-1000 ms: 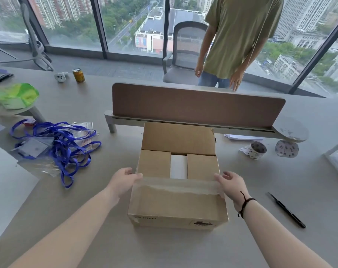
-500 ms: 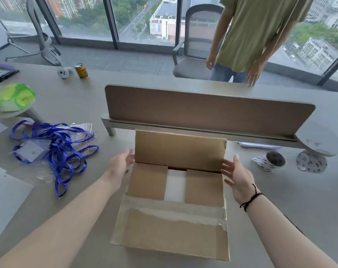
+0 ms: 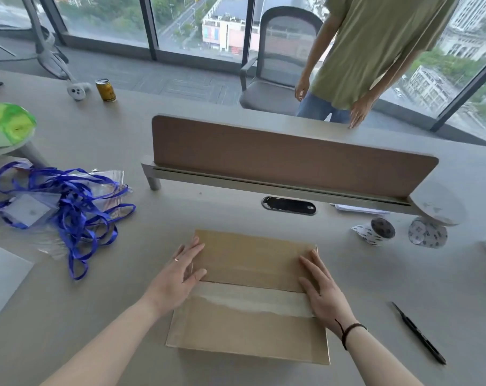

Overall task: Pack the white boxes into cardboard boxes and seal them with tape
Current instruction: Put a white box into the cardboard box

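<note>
Brown cardboard filled the middle of the desk (image 3: 236, 207) in front of you: the cardboard box (image 3: 250, 299) sat near the desk's front edge, both top flaps folded down and meeting along a seam, with a strip of old clear tape (image 3: 253, 299) on the near flap. The white boxes could not be seen; by my reading they were inside.

Your left hand (image 3: 178, 277) lay flat on the box's left end, fingers straight and spread, pressing the far flap down and gripping nothing. Your right hand (image 3: 322, 293) pressed the right end in the same manner, palm down, fingers extended across the seam.

I judged you were at the closing step, with the sealing not yet done. The tape roll (image 3: 378, 231) lay well apart, toward the desk's right side below the divider panel (image 3: 286, 157), and a black pen (image 3: 420, 334) lay near the right front edge. The next move called for one hand to hold the flaps shut while the other fetched the roll.
</note>
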